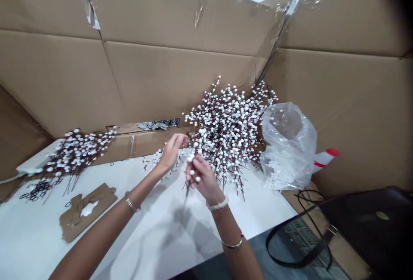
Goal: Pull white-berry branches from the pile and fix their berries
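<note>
White-berried dark-stemmed sprig pinched in right hand, above smooth white tabletop | left hand half-curled, grasp unclear | risk: tangled white-berried heap just beyond could snag it, stripping berries

1 berry sprig, its round white beads set along a thin dark stem, is gripped in the right hand, nearly upright with its lower end pointing down and blurred. Just beyond it lies a dense heap of similar branches, dark reddish-brown stems tangled and fanning outward.
</note>
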`<state>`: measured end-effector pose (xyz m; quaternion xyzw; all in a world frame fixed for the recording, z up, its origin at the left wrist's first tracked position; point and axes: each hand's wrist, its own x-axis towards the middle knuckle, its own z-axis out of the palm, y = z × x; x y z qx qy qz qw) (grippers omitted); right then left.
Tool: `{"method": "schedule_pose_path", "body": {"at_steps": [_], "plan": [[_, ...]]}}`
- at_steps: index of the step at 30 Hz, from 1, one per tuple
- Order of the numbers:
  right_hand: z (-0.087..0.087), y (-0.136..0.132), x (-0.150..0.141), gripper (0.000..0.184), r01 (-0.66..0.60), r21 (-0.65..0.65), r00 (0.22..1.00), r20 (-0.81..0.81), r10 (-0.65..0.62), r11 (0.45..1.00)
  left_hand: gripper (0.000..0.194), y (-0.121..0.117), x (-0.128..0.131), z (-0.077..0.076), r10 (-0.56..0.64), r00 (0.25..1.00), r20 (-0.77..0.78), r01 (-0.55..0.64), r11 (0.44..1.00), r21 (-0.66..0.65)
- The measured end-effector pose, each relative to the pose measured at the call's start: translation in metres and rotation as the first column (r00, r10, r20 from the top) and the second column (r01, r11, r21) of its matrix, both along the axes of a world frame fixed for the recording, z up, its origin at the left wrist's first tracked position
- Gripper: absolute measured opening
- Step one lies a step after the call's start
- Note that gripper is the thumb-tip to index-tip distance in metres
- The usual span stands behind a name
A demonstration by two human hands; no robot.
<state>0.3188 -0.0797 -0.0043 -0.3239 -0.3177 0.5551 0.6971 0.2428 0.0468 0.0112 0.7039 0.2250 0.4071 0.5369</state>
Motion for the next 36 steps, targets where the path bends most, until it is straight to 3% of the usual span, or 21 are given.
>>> {"method": "schedule_pose_path", "body": {"at_steps": [2,5,6,8,12,15,18,20,22,26,31,36], "plan": [[0.005,0.011,-0.011,0.033,0.046,-0.001,0.989,0.141,-0.045,0.999,0.045,-0.011,-0.034,-0.007,0.001,1.0,-0.02,-0.002,0.999,-0.053],[0.011,0.034,-0.026,0.032,0.162,0.074,0.929,0.326,-0.178,0.984,0.059,-0.032,-0.088,-0.021,-0.2,0.977,-0.068,0.179,0.954,-0.24],[0.012,0.041,-0.031,0.032,0.19,0.094,0.91,0.357,-0.211,0.977,0.059,-0.039,-0.105,-0.025,-0.214,0.973,-0.089,0.185,0.948,-0.258],[0.013,0.055,-0.044,0.033,0.194,0.12,0.882,0.414,-0.226,0.974,0.05,-0.054,-0.134,-0.034,-0.159,0.978,-0.133,0.122,0.96,-0.252],[0.013,0.07,-0.079,0.035,0.089,0.085,0.878,0.463,-0.118,0.992,0.039,-0.074,-0.175,-0.049,-0.009,0.989,-0.146,-0.025,0.973,-0.231],[0.013,0.072,-0.103,0.037,0.046,0.109,0.858,0.505,-0.095,0.993,0.038,-0.075,-0.202,-0.06,0.108,0.988,-0.113,-0.132,0.962,-0.237],[0.006,0.078,-0.118,0.038,0.112,0.136,0.817,0.551,-0.169,0.984,0.042,-0.07,-0.237,-0.07,0.292,0.954,-0.069,-0.3,0.914,-0.273],[-0.004,0.087,-0.125,0.035,0.135,0.056,0.741,0.657,-0.139,0.989,0.047,-0.066,-0.265,-0.078,0.42,0.906,-0.057,-0.416,0.856,-0.306],[-0.02,0.099,-0.136,0.029,0.108,-0.066,0.593,0.805,-0.011,0.992,0.051,-0.066,-0.293,-0.086,0.516,0.854,-0.063,-0.505,0.796,-0.333],[-0.056,0.121,-0.166,0.012,0.069,-0.211,0.402,0.901,0.166,0.975,0.053,-0.072,-0.33,-0.104,0.592,0.801,-0.089,-0.58,0.731,-0.361],[-0.082,0.133,-0.194,0.028,0.085,-0.313,0.176,0.939,0.295,0.946,0.049,-0.08,-0.339,-0.119,0.626,0.774,-0.092,-0.616,0.713,-0.335],[-0.08,0.132,-0.198,0.04,0.13,-0.279,0.071,0.96,0.271,0.952,0.045,-0.083,-0.34,-0.124,0.65,0.752,-0.11,-0.647,0.698,-0.306]]}}
